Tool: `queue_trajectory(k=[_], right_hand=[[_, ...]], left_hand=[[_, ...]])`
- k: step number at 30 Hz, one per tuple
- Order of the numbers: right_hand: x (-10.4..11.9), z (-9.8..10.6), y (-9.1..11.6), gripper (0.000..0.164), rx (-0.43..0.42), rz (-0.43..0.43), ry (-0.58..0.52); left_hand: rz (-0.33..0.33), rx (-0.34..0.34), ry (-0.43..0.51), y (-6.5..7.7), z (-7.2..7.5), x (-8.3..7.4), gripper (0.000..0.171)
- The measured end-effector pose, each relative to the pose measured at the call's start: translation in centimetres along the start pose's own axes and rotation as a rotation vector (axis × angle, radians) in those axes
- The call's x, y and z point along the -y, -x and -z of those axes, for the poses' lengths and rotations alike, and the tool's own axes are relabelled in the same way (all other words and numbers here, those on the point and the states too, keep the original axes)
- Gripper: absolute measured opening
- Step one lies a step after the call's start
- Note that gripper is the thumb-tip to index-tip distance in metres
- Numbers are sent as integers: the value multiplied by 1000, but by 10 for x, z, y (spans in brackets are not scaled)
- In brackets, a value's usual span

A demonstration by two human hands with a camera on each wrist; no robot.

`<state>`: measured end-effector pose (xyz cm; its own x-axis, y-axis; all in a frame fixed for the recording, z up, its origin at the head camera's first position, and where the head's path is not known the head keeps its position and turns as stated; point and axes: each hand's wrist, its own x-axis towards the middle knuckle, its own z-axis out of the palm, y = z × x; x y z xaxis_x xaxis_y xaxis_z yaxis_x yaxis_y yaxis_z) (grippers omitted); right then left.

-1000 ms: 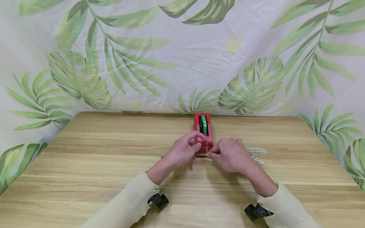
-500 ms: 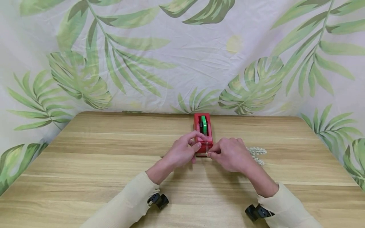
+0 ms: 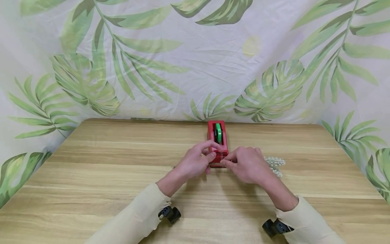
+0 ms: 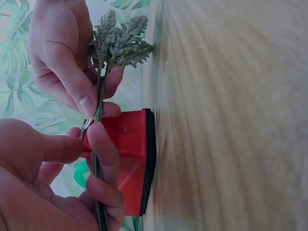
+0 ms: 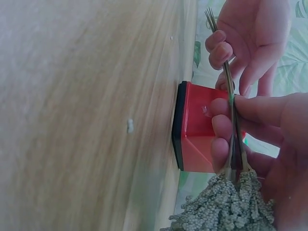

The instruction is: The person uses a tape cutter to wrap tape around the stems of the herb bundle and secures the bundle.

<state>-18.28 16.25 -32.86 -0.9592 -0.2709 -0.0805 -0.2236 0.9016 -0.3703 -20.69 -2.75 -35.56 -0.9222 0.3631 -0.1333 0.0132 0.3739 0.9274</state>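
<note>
A red tape dispenser with a green tape roll stands in front of both hands. The left hand curls its lower fingers round the thin stems of a dried flower bunch, while its index finger and thumb reach the dispenser's cutter end. At the same end, the right hand pinches the stems between thumb and fingers. A short strip of clear tape seems to run from the cutter to the right fingertips. The pale flower heads stick out past the right hand.
The wooden table extends to both sides and toward the person. Behind it hangs a leaf-patterned cloth. A small white speck lies on the tabletop in the right wrist view. Small black cameras sit on both wrists.
The right fingertips have shifted slightly up toward the dispenser's cutter end, and less of the tape strip shows. The left hand has barely moved.
</note>
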Motion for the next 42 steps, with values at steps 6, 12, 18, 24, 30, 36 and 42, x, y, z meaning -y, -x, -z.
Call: queue_trajectory(k=[6,12,18,24,30,36,42], right_hand=[[2,-1,1,32,16,13,22],[0,-4,3,16,72,53,-7],[-3,4,4,17,40,88,-21],[-6,8,3,19,4,155,-37],[-10,17,9,10,-68,236,-86],[-14,22,13,18,-163,310,-109],[-17,22,13,25,-241,416,-86]], left_hand=[[8,-5,-6,0,0,0,27],[4,14,-14,0,1,1,28],[-3,5,-21,-1,3,-1,26],[14,-33,-37,5,9,-8,15],[-31,-17,-87,12,15,-17,10],[-86,36,-66,18,19,-23,9],[-100,47,-67,21,19,-27,6]])
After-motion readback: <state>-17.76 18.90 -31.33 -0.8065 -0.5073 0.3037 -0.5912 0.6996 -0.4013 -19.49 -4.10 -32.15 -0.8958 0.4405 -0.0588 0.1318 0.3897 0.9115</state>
